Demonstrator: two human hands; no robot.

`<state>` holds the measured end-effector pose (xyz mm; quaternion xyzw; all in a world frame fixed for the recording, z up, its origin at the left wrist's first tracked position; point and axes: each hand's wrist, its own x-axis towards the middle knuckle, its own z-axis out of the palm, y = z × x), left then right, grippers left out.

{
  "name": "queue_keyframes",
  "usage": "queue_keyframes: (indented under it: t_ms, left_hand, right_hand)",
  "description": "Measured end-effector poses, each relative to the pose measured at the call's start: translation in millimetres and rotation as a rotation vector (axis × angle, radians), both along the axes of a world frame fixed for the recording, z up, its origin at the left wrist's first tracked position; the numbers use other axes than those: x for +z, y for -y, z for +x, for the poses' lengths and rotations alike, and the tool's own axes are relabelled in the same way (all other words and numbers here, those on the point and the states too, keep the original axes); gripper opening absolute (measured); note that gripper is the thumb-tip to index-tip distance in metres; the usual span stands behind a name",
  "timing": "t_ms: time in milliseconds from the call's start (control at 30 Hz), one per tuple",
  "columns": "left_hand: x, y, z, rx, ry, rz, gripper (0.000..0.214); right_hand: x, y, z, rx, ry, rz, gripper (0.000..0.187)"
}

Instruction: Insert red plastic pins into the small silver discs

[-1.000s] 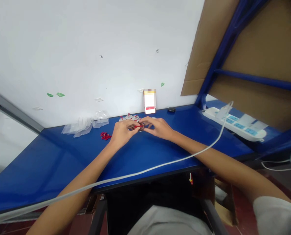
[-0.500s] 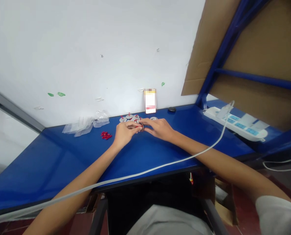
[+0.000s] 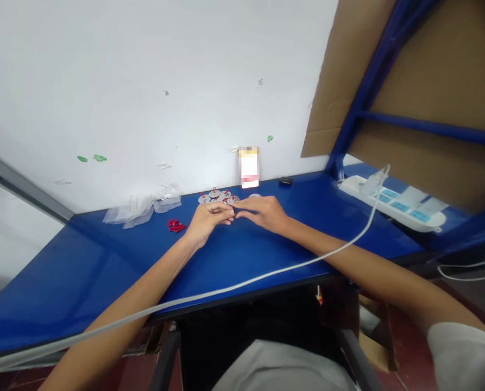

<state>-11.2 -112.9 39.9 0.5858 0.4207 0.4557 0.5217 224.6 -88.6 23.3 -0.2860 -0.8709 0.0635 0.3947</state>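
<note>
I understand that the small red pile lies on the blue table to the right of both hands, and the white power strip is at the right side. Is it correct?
Not quite: the small red pile lies on the blue table to the left of both the left hand and the right hand, as the head view shows. The white power strip is at the right side.

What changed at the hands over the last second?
The left hand turned slightly, its fingers now showing below the thumb. The held piece is mostly hidden, its red cord no longer clear between the fingertips. No release visible. The right hand stays beside it; the red cord pile, white discs and phone stayed put.
</note>
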Motion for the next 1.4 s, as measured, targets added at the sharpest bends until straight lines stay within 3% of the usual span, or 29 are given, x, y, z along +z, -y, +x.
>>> queue_keyframes:
  t_ms: [267, 433, 633, 800, 933, 1100, 1200, 1300, 1400]
  left_hand:
    - [1.3, 4.1, 2.8, 0.034, 0.009, 0.014, 0.041]
    - [-6.7, 2.2, 2.9, -0.058, 0.105, -0.075, 0.038]
    - [-17.9, -1.8, 3.6, -0.108, 0.208, -0.124, 0.036]
    - [-15.0, -0.7, 5.0, -0.158, 0.187, -0.119, 0.033]
    - [-5.5, 2.9, 4.1, -0.196, -0.029, 0.021, 0.044]
    - [1.0, 7.4, 2.2, 0.011, -0.645, 0.472, 0.032]
    - [0.9, 7.4, 1.2, -0.031, -0.739, 0.454, 0.032]
    - [-1.6, 4.5, -0.2, -0.113, -0.661, 0.353, 0.043]
    - [-4.7, -0.2, -2.3, -0.07, -0.566, 0.285, 0.046]
  right_hand:
    - [-5.2, -6.2, -3.5, 0.09, -0.225, -0.004, 0.019]
    - [-1.0, -7.2, -0.4, 0.181, -0.242, 0.012, 0.015]
    - [9.9, -7.3, 6.9, 0.249, -0.173, 0.032, 0.017]
    - [16.8, -5.9, 13.1, 0.231, -0.002, 0.09, 0.015]
    - [13.9, -4.2, 12.1, 0.094, 0.141, 0.189, 0.009]
    - [3.9, -5.4, 4.7, 0.053, 0.233, 0.275, 0.008]
    - [1.2, -6.0, 2.0, 0.056, 0.221, 0.237, 0.008]
    - [2.9, -4.3, 1.2, 0.069, 0.204, 0.202, 0.01]
    - [7.9, -1.7, 1.1, 0.053, 0.158, 0.136, 0.011]
